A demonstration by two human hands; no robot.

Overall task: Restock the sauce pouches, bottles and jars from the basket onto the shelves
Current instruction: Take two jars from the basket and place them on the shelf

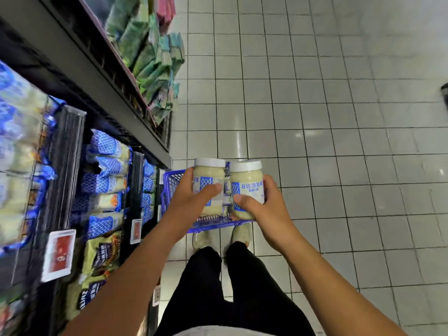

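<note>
My left hand grips a white-lidded jar of pale sauce with a blue-and-white label. My right hand grips a second jar of the same kind right beside it. Both jars are upright and held side by side above the blue plastic basket, which stands on the floor in front of my feet. My hands and the jars hide most of the basket's inside. The shelves run along my left, packed with blue-and-white sauce pouches.
Green packets fill the upper shelf at the far left. Darker sauce pouches and red-and-white price tags sit on the near shelf edge. Grey tiled floor stretches to the right. My shoes stand just behind the basket.
</note>
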